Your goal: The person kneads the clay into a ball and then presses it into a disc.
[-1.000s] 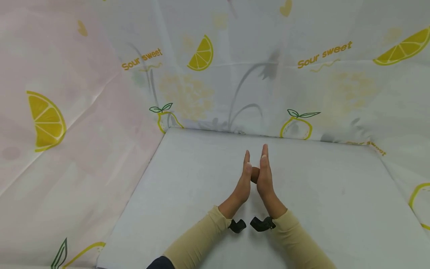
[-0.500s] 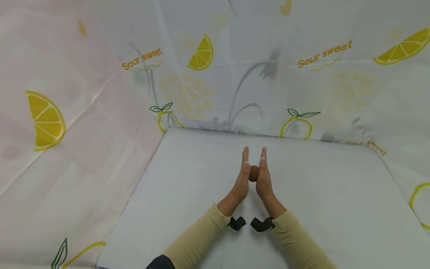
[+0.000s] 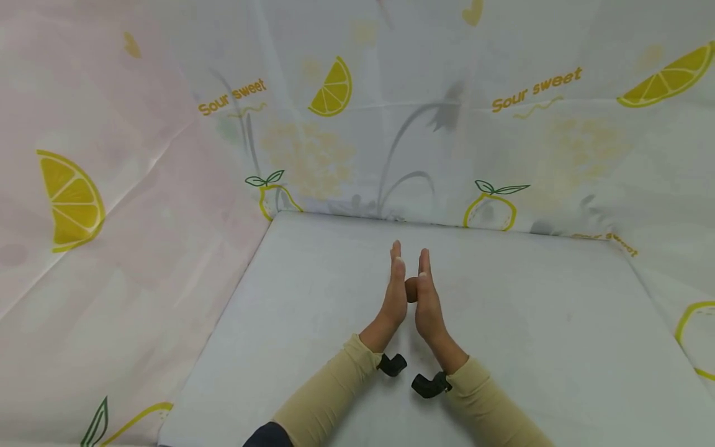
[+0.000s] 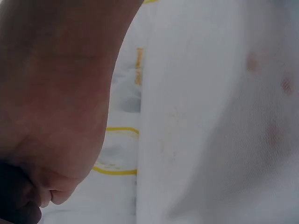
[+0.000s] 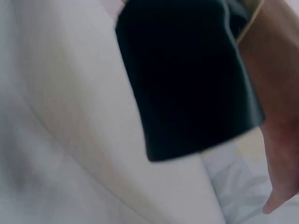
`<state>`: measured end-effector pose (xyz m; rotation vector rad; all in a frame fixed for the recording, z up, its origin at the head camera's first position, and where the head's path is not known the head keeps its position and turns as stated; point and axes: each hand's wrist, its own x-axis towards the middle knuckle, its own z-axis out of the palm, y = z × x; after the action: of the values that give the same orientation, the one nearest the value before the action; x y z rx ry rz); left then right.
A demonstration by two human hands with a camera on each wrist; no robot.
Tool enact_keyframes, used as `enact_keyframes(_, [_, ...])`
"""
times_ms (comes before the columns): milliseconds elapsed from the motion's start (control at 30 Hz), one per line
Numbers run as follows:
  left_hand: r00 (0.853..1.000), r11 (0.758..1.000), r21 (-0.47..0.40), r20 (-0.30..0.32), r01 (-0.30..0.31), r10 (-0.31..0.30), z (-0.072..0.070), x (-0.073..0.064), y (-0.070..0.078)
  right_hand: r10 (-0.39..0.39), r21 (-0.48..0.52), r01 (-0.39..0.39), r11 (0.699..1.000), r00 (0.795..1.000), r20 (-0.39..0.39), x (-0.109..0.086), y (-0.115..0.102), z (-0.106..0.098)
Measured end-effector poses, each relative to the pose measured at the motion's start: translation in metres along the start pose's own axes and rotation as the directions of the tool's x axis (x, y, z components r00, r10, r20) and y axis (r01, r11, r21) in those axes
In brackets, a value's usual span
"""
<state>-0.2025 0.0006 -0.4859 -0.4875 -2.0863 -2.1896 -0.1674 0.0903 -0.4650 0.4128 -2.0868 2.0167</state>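
Brown and round-looking, a small ball (image 3: pixel 411 290) sits between the left hand (image 3: pixel 395 299) and the right hand (image 3: pixel 428 304). The hands hide its sides, so which way it points, or if it is longer one way, is hard to tell. Both hands are flat, with straight fingers pointing away from the person. Their palms face each other and press the ball from both sides. Tan sleeves (image 3: pixel 326 397) cover the arms, and a black camera (image 3: pixel 393 365) sticks out at the left wrist. Under them is a smooth white table (image 3: pixel 530 335). Pale cloth walls (image 3: pixel 167 261) stand around it, with yellow lemon slices (image 3: pixel 72 202) and the orange words "Sour sweet" (image 3: pixel 537 90).
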Motion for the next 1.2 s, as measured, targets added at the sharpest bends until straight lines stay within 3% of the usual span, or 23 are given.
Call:
enact_keyframes(300, [0.999, 0.998, 0.056, -0.022, 0.025, -0.024, -0.004, 0.004, 0.002, -0.074, -0.104, 0.072, 0.992, 0.997, -0.014, -0.003, 0.032, 0.004])
enact_keyframes(667, [0.996, 0.993, 0.065, -0.004, 0.094, -0.094, -0.008, 0.003, -0.011, -0.165, -0.143, 0.161, 0.977, 0.986, -0.013, -0.005, 0.026, 0.004])
enact_keyframes(800, [0.994, 0.993, 0.065, 0.029, 0.101, -0.104, -0.006, 0.000, -0.011, -0.160, -0.134, 0.155, 0.979, 0.987, -0.026, -0.001, 0.021, 0.003])
enact_keyframes(1067, [0.989, 0.992, 0.060, 0.096, 0.108, -0.113, -0.003, -0.004, -0.009, -0.094, -0.062, 0.092, 0.994, 0.995, -0.023, 0.005, -0.012, 0.000])
enact_keyframes(1200, [0.985, 0.996, 0.027, 0.153, 0.081, -0.085, -0.002, -0.006, -0.007, -0.025, -0.017, 0.025, 1.000, 0.999, -0.038, 0.012, 0.005, -0.005])
